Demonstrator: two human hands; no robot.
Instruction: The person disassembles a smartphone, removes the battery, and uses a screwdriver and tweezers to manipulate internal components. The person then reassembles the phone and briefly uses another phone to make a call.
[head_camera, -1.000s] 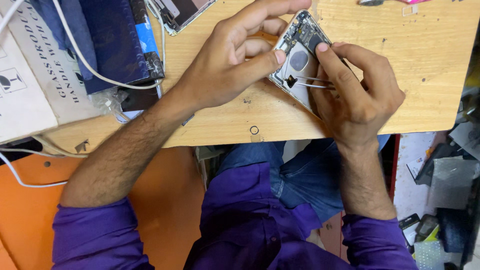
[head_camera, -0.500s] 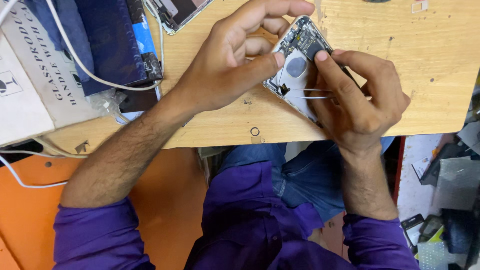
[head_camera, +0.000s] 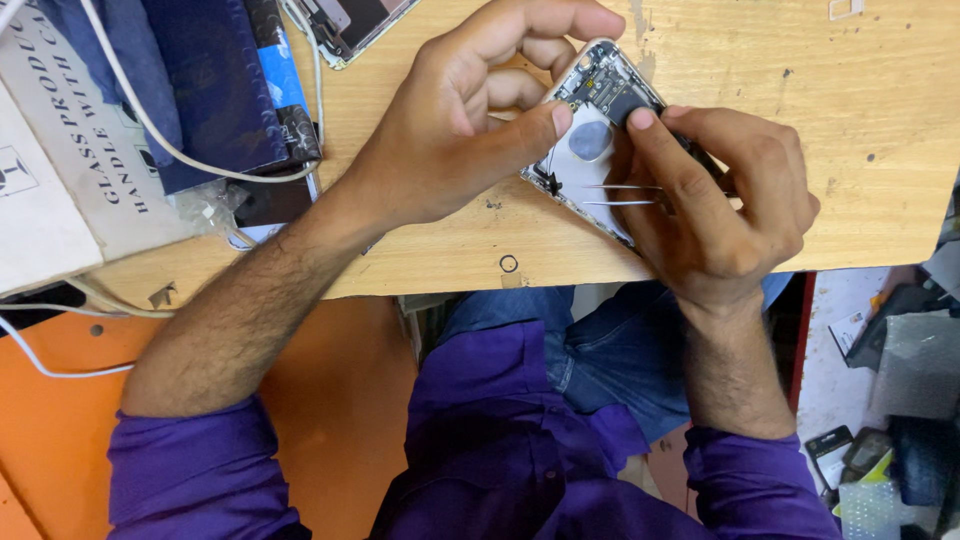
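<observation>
Both hands on the opened phone, tweezers working inside it.

Right hand pinches slim metal tweezers between thumb and fingers, tips pointing left into the opened phone, index finger pressing its far end. Left hand grips the phone's left edge, thumb on the shell, fingers curled round the far side. The phone lies tilted near the wooden table's near edge, circuitry and a grey oval part exposed inside. Far left: a white cable crosses a dark blue pouch beside a white printed box; another dismantled device sits at the far edge.
</observation>
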